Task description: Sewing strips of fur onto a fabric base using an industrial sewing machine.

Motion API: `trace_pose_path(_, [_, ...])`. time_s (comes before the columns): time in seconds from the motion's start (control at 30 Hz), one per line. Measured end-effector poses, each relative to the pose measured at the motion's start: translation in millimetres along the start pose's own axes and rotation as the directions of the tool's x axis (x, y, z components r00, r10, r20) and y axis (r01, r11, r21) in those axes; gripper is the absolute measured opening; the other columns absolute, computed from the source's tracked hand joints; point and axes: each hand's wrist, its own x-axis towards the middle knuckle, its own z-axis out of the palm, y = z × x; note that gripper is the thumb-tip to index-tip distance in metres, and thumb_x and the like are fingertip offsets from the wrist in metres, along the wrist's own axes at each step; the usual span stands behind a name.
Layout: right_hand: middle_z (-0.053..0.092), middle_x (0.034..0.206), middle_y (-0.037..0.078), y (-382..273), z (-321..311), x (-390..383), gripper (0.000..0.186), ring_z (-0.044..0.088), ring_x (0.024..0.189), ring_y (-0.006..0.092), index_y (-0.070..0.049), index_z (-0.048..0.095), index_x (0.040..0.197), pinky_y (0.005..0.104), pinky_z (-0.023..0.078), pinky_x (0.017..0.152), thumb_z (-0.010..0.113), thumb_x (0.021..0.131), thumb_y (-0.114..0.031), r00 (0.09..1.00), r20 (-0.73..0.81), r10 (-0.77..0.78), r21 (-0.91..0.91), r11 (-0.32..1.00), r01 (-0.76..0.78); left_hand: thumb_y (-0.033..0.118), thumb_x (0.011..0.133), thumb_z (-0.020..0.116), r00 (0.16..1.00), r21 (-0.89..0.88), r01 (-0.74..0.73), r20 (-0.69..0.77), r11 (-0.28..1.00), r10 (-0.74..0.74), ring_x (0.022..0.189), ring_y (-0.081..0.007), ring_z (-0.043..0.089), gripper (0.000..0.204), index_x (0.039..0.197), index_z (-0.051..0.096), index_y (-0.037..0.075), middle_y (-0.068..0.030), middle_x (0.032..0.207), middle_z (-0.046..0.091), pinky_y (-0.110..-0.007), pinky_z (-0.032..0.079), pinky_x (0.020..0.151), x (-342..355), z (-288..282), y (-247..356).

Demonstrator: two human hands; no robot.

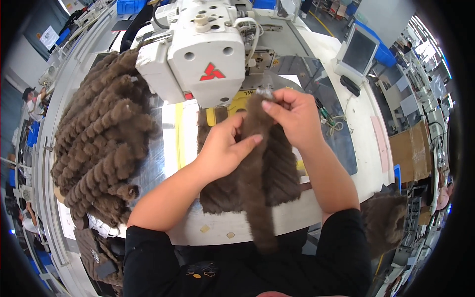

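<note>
A long strip of brown fur (257,188) hangs from both my hands and drops over the table's front edge. My right hand (299,119) pinches its upper end between thumb and fingers, just in front of the sewing machine. Lower down, my left hand (225,146) grips the strip's left side with the thumb across it. Under the strip lies a brown fur panel (217,190) on the white work surface, partly hidden by my hands. Its far part sits against a yellow template (236,105) below the white sewing machine head (208,54).
A big heap of brown fur pieces (106,128) covers the left side. At the right stand a control screen (357,49), a black object (350,85) and green-handled snips (326,118). A cardboard box (410,153) is farther right; more fur (386,222) hangs below it.
</note>
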Motion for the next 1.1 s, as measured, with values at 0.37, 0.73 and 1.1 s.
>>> trace_pose_path(0.37, [0.063,0.072,0.002,66,24,34,0.016,0.059,0.059,0.0103,0.0,0.069,0.086,0.0256,0.046,0.051,0.073,0.094,-0.012,0.871,0.263,0.415,-0.075,0.909,-0.411,-0.007,0.089,0.056,0.979,0.363,0.034,0.177,0.931,-0.105,0.082,-0.0141,0.061,0.053,0.139,0.063,0.008,-0.0109,0.093,0.07,-0.03,0.051,0.08,-14,-34,-26])
trace_pose_path(0.73, [0.069,0.071,0.018,70,68,48,0.021,0.069,0.068,0.0331,0.004,0.07,0.081,0.0419,0.054,0.065,0.078,0.08,-0.015,0.966,0.252,0.059,-0.608,0.786,0.11,-0.003,0.07,0.068,0.922,0.854,-0.363,0.27,0.373,0.279,0.106,-0.031,0.063,0.056,0.125,0.069,0.009,-0.0126,0.123,0.07,-0.041,0.051,0.09,-20,-65,-44])
trace_pose_path(1.1, [0.071,0.079,0.016,86,54,73,0.033,0.07,0.081,0.0385,-0.001,0.07,0.082,0.0438,0.056,0.076,0.084,0.071,-0.028,0.954,0.295,0.052,-0.601,0.787,0.143,0.012,0.086,0.059,0.897,0.931,-0.366,0.352,0.002,0.268,0.103,-0.0198,0.062,0.039,0.122,0.069,0.003,-0.0082,0.127,0.071,-0.034,0.045,0.083,-8,-53,-35])
